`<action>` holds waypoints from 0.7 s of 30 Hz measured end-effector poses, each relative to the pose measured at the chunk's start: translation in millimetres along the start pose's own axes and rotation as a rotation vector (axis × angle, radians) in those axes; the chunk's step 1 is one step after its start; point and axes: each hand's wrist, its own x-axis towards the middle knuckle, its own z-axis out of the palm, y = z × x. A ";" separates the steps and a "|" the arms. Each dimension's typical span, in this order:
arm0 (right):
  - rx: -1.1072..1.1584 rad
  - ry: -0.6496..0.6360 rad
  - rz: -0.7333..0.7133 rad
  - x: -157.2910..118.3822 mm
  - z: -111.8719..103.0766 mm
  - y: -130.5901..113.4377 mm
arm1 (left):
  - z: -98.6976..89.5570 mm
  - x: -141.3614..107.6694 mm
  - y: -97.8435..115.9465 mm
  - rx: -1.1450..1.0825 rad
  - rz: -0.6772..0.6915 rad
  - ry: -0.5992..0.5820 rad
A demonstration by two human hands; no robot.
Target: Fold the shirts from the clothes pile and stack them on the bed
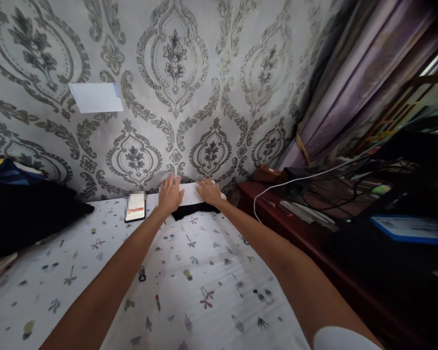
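Note:
A white folded cloth (190, 193) lies on the patterned bedsheet (190, 272), close against the wall. Dark fabric (195, 209) shows along its near edge; whether the two are separate pieces I cannot tell. On the left end of the white cloth rests my left hand (171, 194), fingers stretched out and pointing toward the wall. My right hand (209, 191) lies on its right end with the fingers extended and slightly bent. Neither hand is wrapped around anything. A smartphone (136, 206) with a lit screen lies to the left of my left hand.
Black clothing (36, 214) is heaped at the left. A dark red table (255, 194) on the right bears a white cable (273, 187), a pale keyboard-like strip (295, 212) and dark gear. Purple curtains (365, 82) hang beside the wallpapered wall (175, 102), where white paper (97, 98) is attached.

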 end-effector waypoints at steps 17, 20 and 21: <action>-0.155 -0.006 0.116 -36.1 -10.3 24.3 | 3.7 -59.1 -19.3 0.076 -0.074 -0.329; -0.171 0.018 0.143 -53.9 -21.3 20.8 | -10.8 -83.1 -21.4 0.149 -0.053 -0.401; -0.168 0.026 0.135 -61.4 -23.7 18.7 | -17.6 -92.4 -22.7 0.163 -0.034 -0.422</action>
